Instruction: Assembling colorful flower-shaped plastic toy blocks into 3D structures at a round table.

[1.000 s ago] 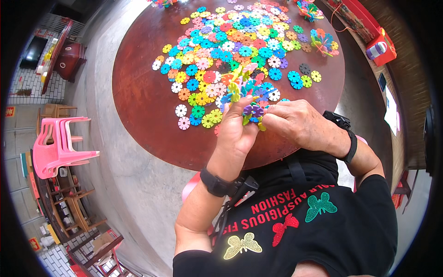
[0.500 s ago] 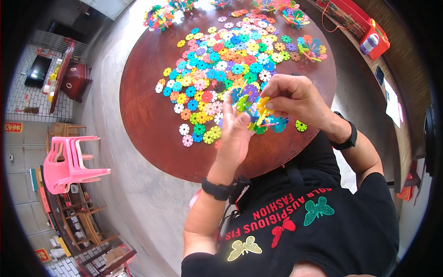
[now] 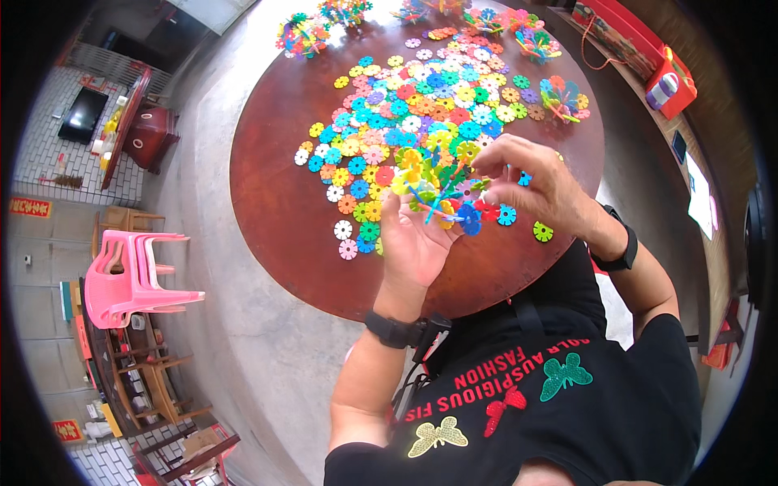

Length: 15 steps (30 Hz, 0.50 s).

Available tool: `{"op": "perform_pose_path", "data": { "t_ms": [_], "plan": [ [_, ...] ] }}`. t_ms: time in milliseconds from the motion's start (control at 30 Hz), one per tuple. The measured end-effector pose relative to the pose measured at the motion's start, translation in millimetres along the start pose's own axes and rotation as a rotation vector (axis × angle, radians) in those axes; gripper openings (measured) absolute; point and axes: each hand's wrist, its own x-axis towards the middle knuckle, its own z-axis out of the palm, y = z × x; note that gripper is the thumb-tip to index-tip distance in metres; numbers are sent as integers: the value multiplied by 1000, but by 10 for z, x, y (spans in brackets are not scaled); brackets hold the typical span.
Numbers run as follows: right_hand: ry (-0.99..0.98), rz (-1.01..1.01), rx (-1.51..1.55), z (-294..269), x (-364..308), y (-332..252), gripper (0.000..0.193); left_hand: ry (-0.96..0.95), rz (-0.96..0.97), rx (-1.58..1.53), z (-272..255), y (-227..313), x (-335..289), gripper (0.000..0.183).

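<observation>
My left hand (image 3: 417, 251) holds a ball-shaped cluster of interlocking plastic flower discs (image 3: 438, 185) above the near part of the round table. The cluster is yellow, green, blue, red and purple, with discs jutting out at many angles. It rests on the palm and fingers, and hides some of the fingertips. Close to the cluster's right side is my right hand (image 3: 539, 182), its thumb and forefinger apart and nothing visible between them. Beyond my hands, many loose notched discs (image 3: 421, 105) in mixed colours lie spread over the brown tabletop (image 3: 284, 219).
Several assembled disc clusters (image 3: 304, 36) stand along the table's far edge, with another (image 3: 565, 99) at the right. Stacked pink plastic chairs (image 3: 130, 279) are on the left. A side bench at right bears a red box (image 3: 671, 85), a phone (image 3: 679, 146) and paper (image 3: 698, 194).
The cluster has turned in my left hand, showing more yellow discs. My right fingers, which pinched a yellow disc on it, have parted and drawn slightly away. The whole view has shifted a little.
</observation>
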Motion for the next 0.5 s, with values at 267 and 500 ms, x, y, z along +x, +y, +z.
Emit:
{"op": "perform_pose_path", "data": {
  "t_ms": [267,500],
  "plan": [
    [6,-281,-290,224,-57,62,44,19,39,106,-39,-26,12,74],
    [-70,-345,-337,185,-70,185,26,108,-38,194,-73,9,34,59]
  ]
}}
